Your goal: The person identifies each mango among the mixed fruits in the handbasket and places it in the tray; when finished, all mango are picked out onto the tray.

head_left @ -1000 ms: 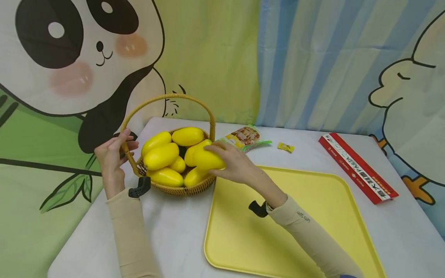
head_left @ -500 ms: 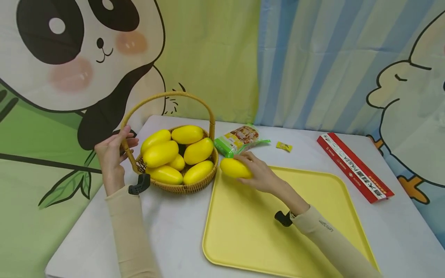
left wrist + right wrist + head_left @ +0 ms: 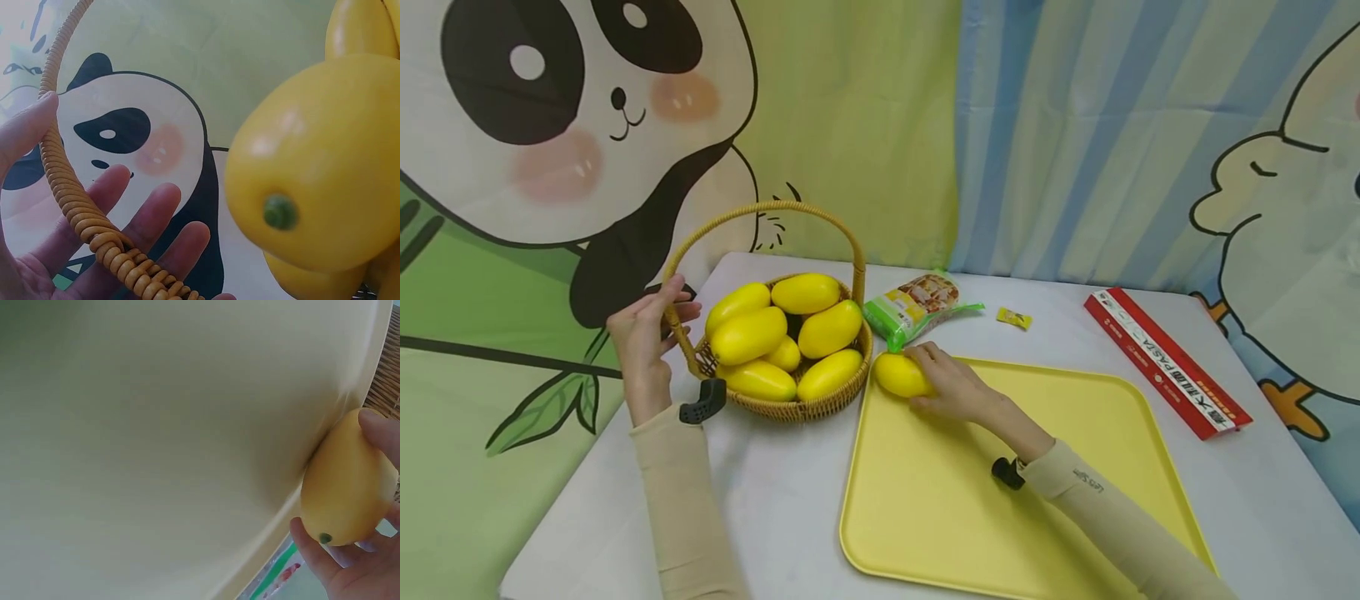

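In the head view my left hand (image 3: pixel 643 350) is at the left side of the wicker basket's handle (image 3: pixel 767 208). The left wrist view shows its thumb against the handle (image 3: pixel 69 194), with the fingers spread behind. Several yellow mangoes (image 3: pixel 748 335) fill the basket (image 3: pixel 808 410). My right hand (image 3: pixel 951 383) grips another mango (image 3: pixel 901 375) at the back left corner of the yellow tray (image 3: pixel 970 517). In the right wrist view thumb and fingers lie around this mango (image 3: pixel 347 481), which sits right at the tray's rim.
Behind the tray lie a green and clear food packet (image 3: pixel 917 308) and a small yellow packet (image 3: pixel 1014 317). A long red pasta box (image 3: pixel 1168 362) lies to the right. A printed curtain (image 3: pixel 865 125) hangs behind the white table (image 3: pixel 775 517).
My right hand has carried a mango from the basket rightward, then down to the tray's back left corner. My left hand has stayed at the handle.
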Tool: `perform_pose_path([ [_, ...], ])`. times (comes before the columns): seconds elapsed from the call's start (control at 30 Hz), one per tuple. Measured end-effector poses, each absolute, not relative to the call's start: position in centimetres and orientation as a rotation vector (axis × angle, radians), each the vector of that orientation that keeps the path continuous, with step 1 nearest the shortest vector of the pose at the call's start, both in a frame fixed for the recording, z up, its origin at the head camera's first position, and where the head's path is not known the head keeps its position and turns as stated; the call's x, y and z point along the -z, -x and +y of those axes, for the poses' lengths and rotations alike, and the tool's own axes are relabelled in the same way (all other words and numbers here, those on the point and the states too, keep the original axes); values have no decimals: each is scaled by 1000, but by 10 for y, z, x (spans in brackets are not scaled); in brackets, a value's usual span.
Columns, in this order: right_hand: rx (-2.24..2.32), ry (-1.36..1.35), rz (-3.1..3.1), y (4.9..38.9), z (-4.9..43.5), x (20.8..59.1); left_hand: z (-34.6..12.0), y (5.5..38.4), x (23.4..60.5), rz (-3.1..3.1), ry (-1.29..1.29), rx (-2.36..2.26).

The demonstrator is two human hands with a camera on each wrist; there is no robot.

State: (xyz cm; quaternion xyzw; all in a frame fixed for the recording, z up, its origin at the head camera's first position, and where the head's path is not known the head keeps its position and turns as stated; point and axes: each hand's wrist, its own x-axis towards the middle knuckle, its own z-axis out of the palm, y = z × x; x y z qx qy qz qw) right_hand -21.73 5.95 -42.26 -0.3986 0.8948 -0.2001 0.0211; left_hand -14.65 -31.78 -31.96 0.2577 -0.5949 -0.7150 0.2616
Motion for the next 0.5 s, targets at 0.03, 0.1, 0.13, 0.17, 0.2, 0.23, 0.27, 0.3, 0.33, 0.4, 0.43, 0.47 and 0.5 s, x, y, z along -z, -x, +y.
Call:
perform_pose_path([
  [0.03, 616, 1238, 2770, 217, 59, 421, -318, 147, 319, -1612, -699, 1936],
  [0.1, 598, 1239, 2770, 218, 58, 417, -318, 147, 319, -1603, -699, 1948],
  [0.13, 584, 1241, 2774, 218, 57, 414, -318, 147, 319, -1601, -698, 1950],
  [0.17, 578, 1242, 2779, 219, 56, 410, -319, 148, 319, -1602, -696, 1950],
  [0.2, 572, 1250, 2786, 219, 54, 406, -319, 148, 319, -1610, -697, 1944],
  [0.23, 567, 1255, 2796, 220, 52, 402, -319, 148, 319, -1612, -696, 1941],
  [0.27, 569, 1264, 2807, 221, 50, 397, -318, 148, 319, -1620, -694, 1933],
  [0.3, 579, 1281, 2816, 221, 47, 391, -318, 148, 319, -1620, -693, 1931],
  [0.33, 595, 1306, 2820, 223, 43, 386, -318, 148, 319, -1625, -694, 1926],
  [0.4, 635, 1381, 2828, 225, 34, 374, -318, 147, 319, -1626, -700, 1926],
  [0.43, 659, 1421, 2829, 227, 29, 367, -318, 147, 319, -1621, -703, 1931],
  [0.47, 682, 1463, 2826, 228, 24, 361, -318, 146, 319, -1622, -709, 1931],
  [0.5, 693, 1503, 2828, 228, 17, 355, -318, 146, 319, -1617, -713, 1936],
])
